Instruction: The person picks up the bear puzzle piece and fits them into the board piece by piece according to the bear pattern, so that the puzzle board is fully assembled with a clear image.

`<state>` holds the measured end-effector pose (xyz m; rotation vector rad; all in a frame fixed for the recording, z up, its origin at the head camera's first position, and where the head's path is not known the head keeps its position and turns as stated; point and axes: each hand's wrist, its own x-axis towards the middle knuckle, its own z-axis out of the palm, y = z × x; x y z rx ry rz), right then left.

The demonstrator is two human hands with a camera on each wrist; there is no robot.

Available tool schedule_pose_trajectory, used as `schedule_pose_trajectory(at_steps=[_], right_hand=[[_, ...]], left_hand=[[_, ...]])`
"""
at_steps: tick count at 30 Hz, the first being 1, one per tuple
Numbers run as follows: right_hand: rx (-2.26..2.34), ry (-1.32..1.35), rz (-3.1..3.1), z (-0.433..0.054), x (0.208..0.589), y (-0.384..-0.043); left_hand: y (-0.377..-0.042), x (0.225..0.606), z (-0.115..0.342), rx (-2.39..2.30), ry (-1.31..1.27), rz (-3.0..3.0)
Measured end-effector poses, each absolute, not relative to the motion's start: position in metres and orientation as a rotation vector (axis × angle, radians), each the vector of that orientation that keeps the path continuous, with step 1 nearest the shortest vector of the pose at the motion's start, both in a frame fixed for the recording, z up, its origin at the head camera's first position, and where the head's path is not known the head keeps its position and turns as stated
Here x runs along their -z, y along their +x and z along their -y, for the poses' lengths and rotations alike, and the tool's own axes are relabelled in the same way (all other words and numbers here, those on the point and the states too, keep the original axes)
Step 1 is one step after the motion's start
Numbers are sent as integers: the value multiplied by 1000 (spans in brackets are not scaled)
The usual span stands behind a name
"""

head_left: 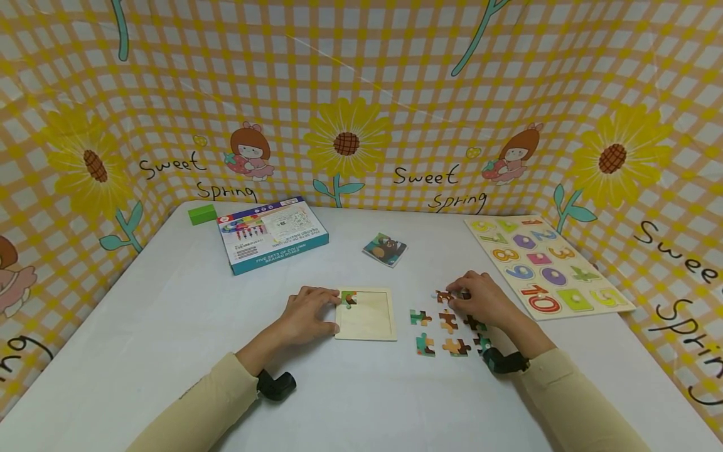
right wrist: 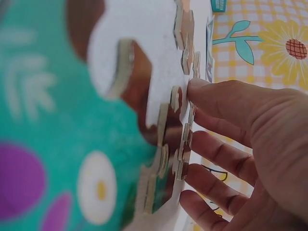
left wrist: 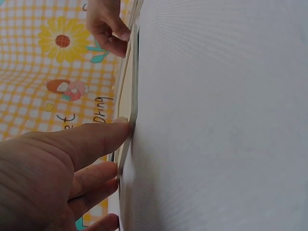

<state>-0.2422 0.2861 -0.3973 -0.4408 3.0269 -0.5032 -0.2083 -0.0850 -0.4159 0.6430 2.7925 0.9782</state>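
My left hand lies along the left edge of a square wooden puzzle tray. Its thumb and fairly straight fingers touch that edge, as the left wrist view also shows. One puzzle piece sits in the tray's upper left corner. My right hand is over the loose pieces right of the tray. Its thumb and forefinger pinch a brown puzzle piece at the back of the group. Other pieces, such as a green-and-brown one and an orange-brown one, lie around it; some are partly hidden by the hand.
Behind the tray lies a small bear picture card. A blue-edged box and a green block are at the back left. On the right is a wooden number board. A checked cloth walls the table.
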Motion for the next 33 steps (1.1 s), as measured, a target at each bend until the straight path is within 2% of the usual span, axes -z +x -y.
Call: schedule_pose_trajectory(at_steps=[33], right_hand=[[520,-490,-3065,-283,396,-241]], left_hand=[[-209,416,85,-972,623,-2786]])
